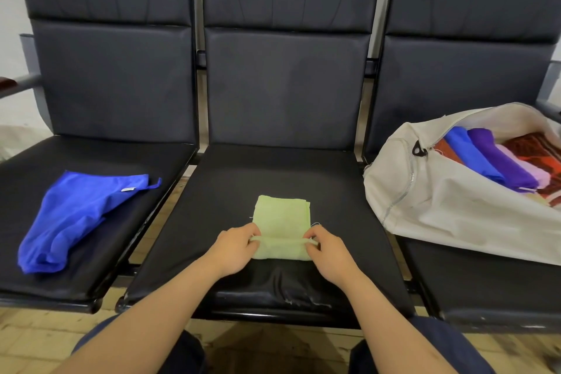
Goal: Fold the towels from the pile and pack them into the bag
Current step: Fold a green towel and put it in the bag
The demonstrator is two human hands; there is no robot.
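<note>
Centrally, small pale green terry towel (282,215) on the middle black padded seat (349,206), left hand (235,247) and right hand (326,249) each pinching its raised near fold, crumpled blue cloth (76,215) on the left seat, open beige zippered bag (449,200) with folded towels on the right seat

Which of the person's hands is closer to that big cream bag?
Right. The right hand pinches the green towel at its right end, toward the bag; the left hand pinches its other end, farther away.

Head camera faces forward and down, apparently close over middle seat (273,173).
</note>
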